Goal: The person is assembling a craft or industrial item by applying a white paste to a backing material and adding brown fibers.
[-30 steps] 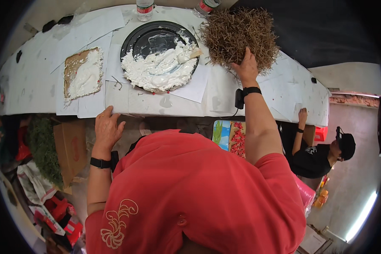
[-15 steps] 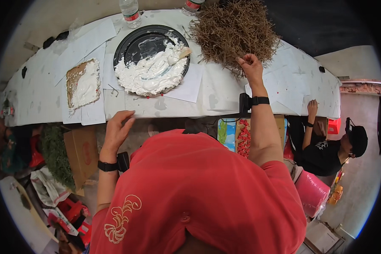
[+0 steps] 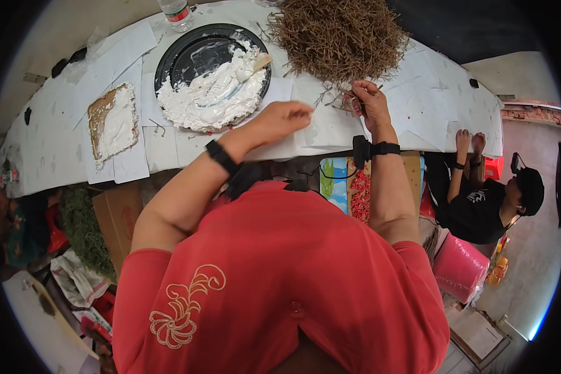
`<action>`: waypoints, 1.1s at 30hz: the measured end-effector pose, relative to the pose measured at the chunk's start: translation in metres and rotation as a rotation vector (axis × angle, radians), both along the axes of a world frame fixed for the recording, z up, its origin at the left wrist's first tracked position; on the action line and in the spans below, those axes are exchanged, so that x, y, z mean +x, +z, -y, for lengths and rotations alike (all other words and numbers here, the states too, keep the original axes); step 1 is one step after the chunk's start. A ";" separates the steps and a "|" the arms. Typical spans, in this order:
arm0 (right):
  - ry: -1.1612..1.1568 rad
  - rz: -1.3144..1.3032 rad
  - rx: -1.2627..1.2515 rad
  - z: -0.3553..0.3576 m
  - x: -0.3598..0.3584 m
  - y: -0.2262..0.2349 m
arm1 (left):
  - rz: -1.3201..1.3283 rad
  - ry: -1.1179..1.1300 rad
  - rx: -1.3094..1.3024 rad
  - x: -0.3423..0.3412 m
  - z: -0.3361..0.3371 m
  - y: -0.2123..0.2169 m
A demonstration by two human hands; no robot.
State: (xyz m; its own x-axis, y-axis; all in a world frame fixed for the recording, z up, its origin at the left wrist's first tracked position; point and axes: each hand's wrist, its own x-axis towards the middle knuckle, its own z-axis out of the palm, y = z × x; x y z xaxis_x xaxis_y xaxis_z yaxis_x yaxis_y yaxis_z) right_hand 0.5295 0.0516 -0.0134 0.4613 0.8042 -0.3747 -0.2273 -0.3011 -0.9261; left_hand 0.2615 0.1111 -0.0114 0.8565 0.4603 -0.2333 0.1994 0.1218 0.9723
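Observation:
My right hand [image 3: 371, 106] is closed on a few thin brown twigs [image 3: 340, 98], just in front of a big heap of brown twigs [image 3: 340, 37] on the white-covered table. My left hand [image 3: 282, 120] hangs over the table between the black plate and the twigs, its fingers loosely stretched toward the right hand and a little blurred; nothing shows in it. Left of it lies a round black plate [image 3: 184, 53] spread with thick white paste [image 3: 209, 100]. A pale flat scraper [image 3: 262, 62] rests in the paste at the plate's right side.
A square brown board [image 3: 100, 118] with white paste lies at the left on paper sheets [image 3: 131, 165]. A clear bottle [image 3: 178, 15] stands behind the plate. Below the table edge are red berries [image 3: 359, 196] on a tray. A person in black [image 3: 480, 209] sits at right.
My left hand has come up from the table's front edge and swung right. The right hand has drawn back slightly from the heap with twigs in it. The co-worker's second hand now shows.

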 end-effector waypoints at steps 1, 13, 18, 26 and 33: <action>0.056 -0.026 -0.016 0.002 0.000 -0.001 | 0.016 0.066 0.009 0.018 -0.002 -0.010; 0.205 0.527 -0.289 0.010 -0.042 -0.038 | 0.104 0.342 -0.643 0.106 0.028 -0.027; 0.323 0.940 -0.001 0.015 -0.055 -0.054 | 0.013 0.418 -0.719 0.116 0.019 -0.052; 0.280 0.330 -0.086 0.023 -0.023 -0.022 | 0.031 0.694 -0.652 0.103 0.019 -0.051; 0.050 1.020 -0.349 0.011 0.036 -0.086 | -0.147 0.790 -0.245 0.108 0.025 -0.065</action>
State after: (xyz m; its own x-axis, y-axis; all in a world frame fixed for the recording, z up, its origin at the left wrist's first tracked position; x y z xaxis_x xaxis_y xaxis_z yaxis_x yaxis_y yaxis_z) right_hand 0.5656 0.0404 -0.0992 0.6553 0.7541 -0.0442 0.6230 -0.5726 -0.5328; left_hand 0.3690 0.0865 -0.0760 0.2563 0.8340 -0.4886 0.0890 0.4830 0.8711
